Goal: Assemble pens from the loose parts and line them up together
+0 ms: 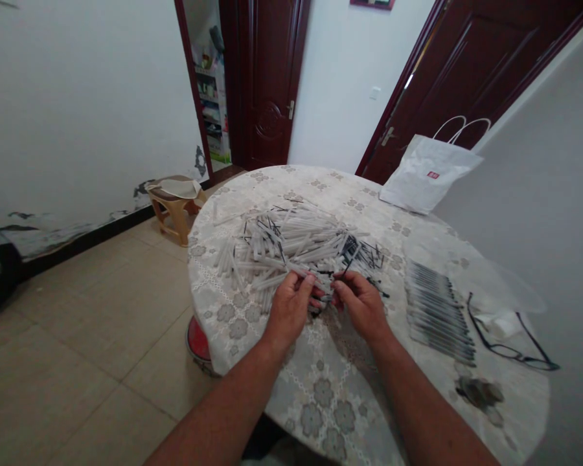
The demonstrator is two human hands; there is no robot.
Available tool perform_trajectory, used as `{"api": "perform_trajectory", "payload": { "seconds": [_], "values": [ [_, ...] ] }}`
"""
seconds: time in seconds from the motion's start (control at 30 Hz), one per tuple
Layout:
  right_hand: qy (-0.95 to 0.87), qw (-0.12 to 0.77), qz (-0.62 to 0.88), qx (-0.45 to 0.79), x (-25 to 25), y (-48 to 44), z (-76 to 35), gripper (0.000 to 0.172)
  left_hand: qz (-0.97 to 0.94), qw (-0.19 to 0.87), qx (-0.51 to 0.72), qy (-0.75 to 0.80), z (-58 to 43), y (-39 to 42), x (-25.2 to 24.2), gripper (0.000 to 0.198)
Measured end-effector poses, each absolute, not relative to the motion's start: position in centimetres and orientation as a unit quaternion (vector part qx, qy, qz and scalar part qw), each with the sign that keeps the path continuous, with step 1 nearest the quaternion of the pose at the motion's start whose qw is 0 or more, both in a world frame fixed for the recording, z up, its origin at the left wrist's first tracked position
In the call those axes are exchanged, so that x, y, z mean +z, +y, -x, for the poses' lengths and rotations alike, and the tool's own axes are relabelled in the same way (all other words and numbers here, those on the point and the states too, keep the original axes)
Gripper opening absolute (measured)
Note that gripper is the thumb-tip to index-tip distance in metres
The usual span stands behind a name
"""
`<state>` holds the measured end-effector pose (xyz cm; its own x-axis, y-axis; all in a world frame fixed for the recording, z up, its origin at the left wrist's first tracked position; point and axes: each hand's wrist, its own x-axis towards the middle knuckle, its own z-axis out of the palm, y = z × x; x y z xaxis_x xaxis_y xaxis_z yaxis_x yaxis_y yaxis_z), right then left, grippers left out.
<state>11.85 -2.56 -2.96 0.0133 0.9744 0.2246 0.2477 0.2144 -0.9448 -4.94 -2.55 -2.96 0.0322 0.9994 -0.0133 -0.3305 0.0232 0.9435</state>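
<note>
My left hand [290,305] is closed around a translucent white plastic tube [297,268] over the near side of a heap. Close to its right, my right hand [362,303] pinches a thin black stick [348,265] that points up and away. The fingertips of both hands are near each other, and the small parts between them are too blurred to make out. Beyond the hands spreads the pile of translucent tubes [311,234]. Loose black sticks [369,254] lie at its right side, with more mixed in.
On the right of the round table with a flowered cloth [323,391] lies a row of dark-filled tubes [437,310]. Eyeglasses [508,351] and a small dark object [480,391] are near it. A white paper bag [427,175] stands behind. A stool [175,207] is by the wall.
</note>
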Motion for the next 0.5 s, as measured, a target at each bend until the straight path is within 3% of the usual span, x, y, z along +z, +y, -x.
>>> {"api": "perform_trajectory", "payload": {
  "seconds": [0.17,0.3,0.5],
  "values": [
    [-0.478,0.610,0.432,0.462,-2.86,-1.86,-12.76,0.028,-0.309,0.651,0.607,0.334,4.83,-2.13,-3.24,0.037],
    [-0.441,0.638,0.375,0.508,-2.63,-1.75,-12.83,0.023,-0.298,0.664,0.608,0.316,4.78,-2.03,-3.25,0.034],
    [-0.426,0.657,0.366,0.502,-2.62,-1.71,-12.62,0.030,-0.352,0.643,0.594,0.332,4.79,-2.21,-3.38,0.033]
  ]
}}
